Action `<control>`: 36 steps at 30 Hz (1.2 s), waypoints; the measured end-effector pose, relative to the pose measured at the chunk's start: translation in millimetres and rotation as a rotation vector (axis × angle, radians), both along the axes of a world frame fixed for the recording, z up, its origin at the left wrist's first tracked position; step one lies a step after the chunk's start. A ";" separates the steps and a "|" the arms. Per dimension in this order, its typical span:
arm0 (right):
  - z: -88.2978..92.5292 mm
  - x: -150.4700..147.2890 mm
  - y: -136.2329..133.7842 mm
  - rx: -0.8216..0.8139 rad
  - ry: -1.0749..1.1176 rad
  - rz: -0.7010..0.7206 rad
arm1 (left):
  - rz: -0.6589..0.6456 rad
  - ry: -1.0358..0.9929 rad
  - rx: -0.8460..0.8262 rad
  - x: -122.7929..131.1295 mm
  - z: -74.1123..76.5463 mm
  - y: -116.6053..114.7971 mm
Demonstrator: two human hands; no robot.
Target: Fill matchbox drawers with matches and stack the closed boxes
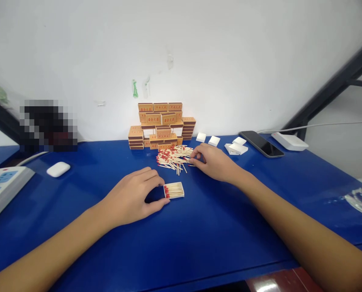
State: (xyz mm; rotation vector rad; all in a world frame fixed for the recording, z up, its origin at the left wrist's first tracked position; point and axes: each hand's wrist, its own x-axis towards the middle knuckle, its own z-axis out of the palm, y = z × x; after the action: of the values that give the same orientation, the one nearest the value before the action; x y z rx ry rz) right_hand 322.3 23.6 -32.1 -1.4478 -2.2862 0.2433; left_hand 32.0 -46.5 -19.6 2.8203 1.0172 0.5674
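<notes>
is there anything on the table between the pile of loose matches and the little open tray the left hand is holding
Nothing visible. Only bare blue table lies between the match pile and the open tray that the left hand steadies. The right hand rests at the pile's right edge, off that path.

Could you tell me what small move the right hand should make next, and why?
Probably pinch a few matches and carry them to the tray. The right hand rests with its fingertips at the edge of the loose match pile, while the left hand steadies the small white tray, which already holds matches and seems to have room for more.
</notes>
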 end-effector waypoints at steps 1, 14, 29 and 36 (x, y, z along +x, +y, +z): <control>0.8 0.4 0.9 -0.007 -0.002 0.000 | -0.001 0.002 -0.004 0.0 -0.1 0.0; 15.2 9.3 5.7 -0.145 -0.041 0.007 | 0.009 0.003 -0.028 0.2 0.3 -0.3; 23.9 19.9 2.5 -0.378 -0.141 0.015 | 0.008 0.009 -0.014 -0.2 -0.8 0.8; 28.6 31.0 1.3 -0.463 -0.199 0.016 | 0.015 0.004 -0.019 0.4 0.3 0.1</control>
State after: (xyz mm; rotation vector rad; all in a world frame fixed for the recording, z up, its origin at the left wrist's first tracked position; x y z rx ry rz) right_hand 353.3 24.9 -3.5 -1.7398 -2.5127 0.7015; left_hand 32.3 -46.4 -19.4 2.8007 1.0395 0.5514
